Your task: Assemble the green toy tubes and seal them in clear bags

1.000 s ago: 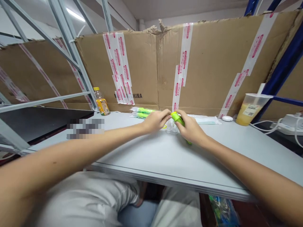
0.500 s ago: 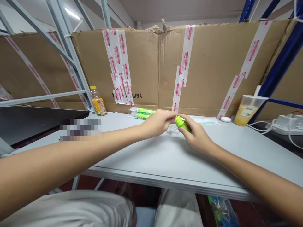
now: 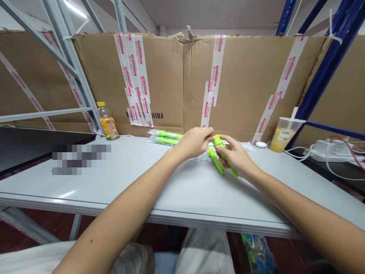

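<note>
Surface (image 3: pixel 182 190) open to its near edge (image 3: pixel 182 219); my right hand (image 3: pixel 236 155) wraps a green tube (image 3: pixel 219 142); left hand (image 3: pixel 194 142) nearly closed, hold unclear.

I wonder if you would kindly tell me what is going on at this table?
Over the grey table, a person's right hand holds a green tube-like piece. The left hand has its fingertips at the yellow end of that piece; what they pinch, if anything, is hidden. Clear plastic pieces sit just below the left hand, and wrapped green pieces lie beyond it.
</note>
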The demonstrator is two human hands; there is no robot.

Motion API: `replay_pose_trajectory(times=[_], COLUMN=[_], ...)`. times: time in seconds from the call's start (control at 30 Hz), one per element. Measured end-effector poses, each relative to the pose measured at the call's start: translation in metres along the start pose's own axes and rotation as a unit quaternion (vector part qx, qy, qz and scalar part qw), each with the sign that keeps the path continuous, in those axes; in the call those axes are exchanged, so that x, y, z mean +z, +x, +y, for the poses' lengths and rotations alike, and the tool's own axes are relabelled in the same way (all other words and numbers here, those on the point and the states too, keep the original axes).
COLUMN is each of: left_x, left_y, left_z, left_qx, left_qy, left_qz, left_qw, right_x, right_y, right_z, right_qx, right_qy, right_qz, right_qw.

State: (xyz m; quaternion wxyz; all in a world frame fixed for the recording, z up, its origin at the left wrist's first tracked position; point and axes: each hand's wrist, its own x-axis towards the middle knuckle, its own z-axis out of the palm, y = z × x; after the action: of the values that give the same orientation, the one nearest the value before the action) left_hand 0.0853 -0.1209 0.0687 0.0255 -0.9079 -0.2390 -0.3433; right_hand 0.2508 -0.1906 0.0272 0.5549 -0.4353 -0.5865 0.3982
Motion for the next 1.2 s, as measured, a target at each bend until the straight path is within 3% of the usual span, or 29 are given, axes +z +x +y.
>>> replay_pose_trajectory(times=[0.13, 0.27, 0.4, 0.57, 0.73, 0.87, 0.93, 1.0, 1.1, 1.2], left_x=[0.002, 0.007, 0.004, -0.008, -0.010, -0.007, -0.005, -0.002, 0.003, 0.005], left_y=[-0.008, -0.007, -0.008, -0.012, -0.012, -0.010, -0.010, -0.009, -0.008, -0.008], left_z=[0.003, 0.011, 0.006, -0.005, -0.002, 0.002, 0.004, 0.007, 0.013, 0.021], left_qx=[-0.041, -0.111, -0.138, -0.165, -0.187, -0.207, -0.205, -0.169, -0.096, -0.049], left_qy=[-0.129, -0.275, -0.308, -0.361, -0.397, -0.403, -0.381, -0.334, -0.259, -0.230], left_qz=[-0.036, -0.084, -0.090, -0.127, -0.136, -0.145, -0.140, -0.114, -0.083, -0.084], left_qw=[0.990, 0.951, 0.937, 0.909, 0.889, 0.880, 0.890, 0.920, 0.958, 0.968], right_x=[0.003, -0.004, -0.014, -0.015, -0.018, -0.021, -0.022, -0.022, -0.022, -0.021], right_y=[0.001, -0.002, -0.007, -0.009, -0.009, -0.009, -0.009, -0.008, -0.005, 0.000], right_z=[0.004, 0.001, -0.006, -0.009, -0.001, 0.005, 0.008, 0.010, 0.013, 0.016], right_qx=[0.029, 0.017, 0.031, 0.034, 0.002, -0.025, -0.043, -0.076, -0.152, -0.186], right_qy=[-0.019, -0.064, 0.027, 0.116, 0.101, 0.022, -0.045, -0.128, -0.259, -0.320], right_qz=[0.000, 0.000, -0.062, -0.090, -0.149, -0.207, -0.228, -0.226, -0.188, -0.152], right_qw=[0.999, 0.998, 0.997, 0.989, 0.984, 0.978, 0.972, 0.963, 0.935, 0.917])
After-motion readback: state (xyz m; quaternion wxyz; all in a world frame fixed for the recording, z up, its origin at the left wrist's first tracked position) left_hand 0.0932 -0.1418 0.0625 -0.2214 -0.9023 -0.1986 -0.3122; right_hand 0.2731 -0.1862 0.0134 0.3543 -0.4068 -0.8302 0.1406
